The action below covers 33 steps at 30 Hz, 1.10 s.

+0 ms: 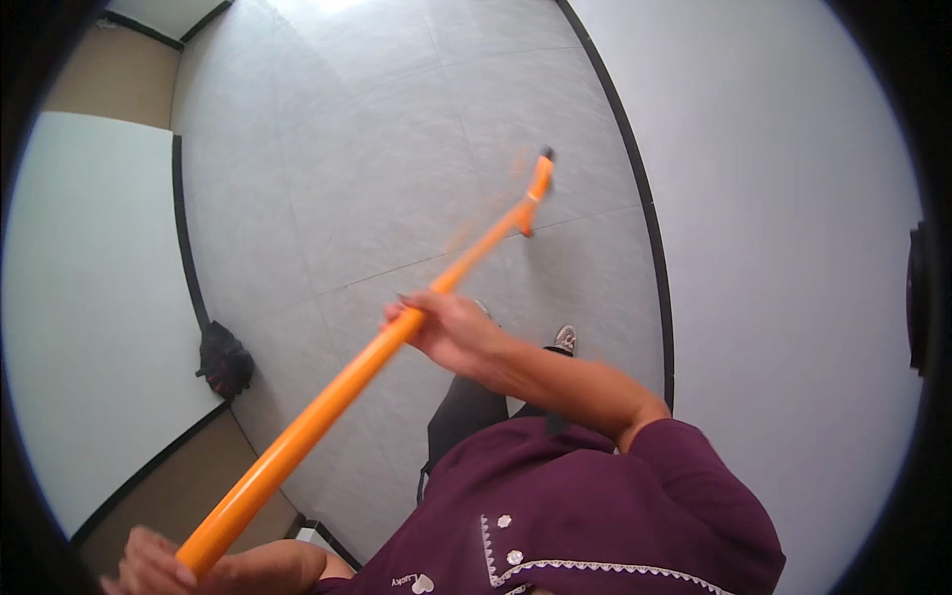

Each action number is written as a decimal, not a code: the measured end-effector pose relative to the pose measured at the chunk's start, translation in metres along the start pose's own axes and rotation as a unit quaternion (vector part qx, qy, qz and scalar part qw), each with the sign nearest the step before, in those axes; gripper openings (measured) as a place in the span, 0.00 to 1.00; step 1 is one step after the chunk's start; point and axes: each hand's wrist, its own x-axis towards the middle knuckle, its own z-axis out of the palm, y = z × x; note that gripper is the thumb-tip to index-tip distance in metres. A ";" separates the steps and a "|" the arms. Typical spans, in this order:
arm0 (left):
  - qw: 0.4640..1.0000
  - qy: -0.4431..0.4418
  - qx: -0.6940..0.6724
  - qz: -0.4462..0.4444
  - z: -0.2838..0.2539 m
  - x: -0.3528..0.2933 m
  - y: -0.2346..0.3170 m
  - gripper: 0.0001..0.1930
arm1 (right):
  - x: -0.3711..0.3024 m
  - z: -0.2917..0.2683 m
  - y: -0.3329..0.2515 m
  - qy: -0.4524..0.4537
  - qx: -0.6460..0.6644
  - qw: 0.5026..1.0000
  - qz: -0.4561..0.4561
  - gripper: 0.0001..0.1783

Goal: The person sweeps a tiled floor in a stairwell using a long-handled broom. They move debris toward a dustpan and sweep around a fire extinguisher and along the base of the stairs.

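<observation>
A long orange pole (307, 426) runs slantwise from the lower left up to the right. At its far end sits a narrow orange head (536, 188) with a dark tip, low over the floor; whether it is a squeegee or a broom I cannot tell. My left hand (149, 563) is closed round the pole's near end, partly cut off at the picture's lower edge. Farther along, my right hand (446, 325) grips the pole around its middle, fingers wrapped over it.
Grey floor tiles (367, 149) stretch ahead. A pale wall (764, 198) with a black skirting strip (645, 183) runs along the right. On the left, a black bag (225, 360) lies against a white panel (94, 297). My shoe (565, 338) shows below the right forearm.
</observation>
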 end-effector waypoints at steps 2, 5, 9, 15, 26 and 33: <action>0.993 0.059 -0.071 -0.067 0.016 -0.004 -0.026 0.03 | -0.022 -0.020 0.007 0.129 -0.007 0.992 0.011 0.06; 0.955 0.002 -0.251 -0.155 0.090 -0.012 -0.081 0.05 | -0.025 -0.108 0.002 0.262 0.034 0.962 0.065 0.05; 0.939 -0.037 -0.284 -0.189 0.129 -0.003 -0.084 0.03 | -0.004 -0.169 0.017 0.240 0.081 0.956 0.147 0.07; 0.961 -0.175 -0.211 0.025 0.065 0.016 -0.046 0.04 | 0.080 -0.070 0.077 0.118 0.045 0.973 0.191 0.07; 0.944 -0.160 -0.197 0.212 0.046 -0.003 -0.003 0.03 | 0.066 0.021 0.035 -0.063 -0.075 0.991 0.091 0.06; 0.950 0.037 -0.291 -0.105 0.131 0.031 -0.082 0.10 | -0.002 -0.064 -0.076 0.251 -0.012 0.967 -0.029 0.08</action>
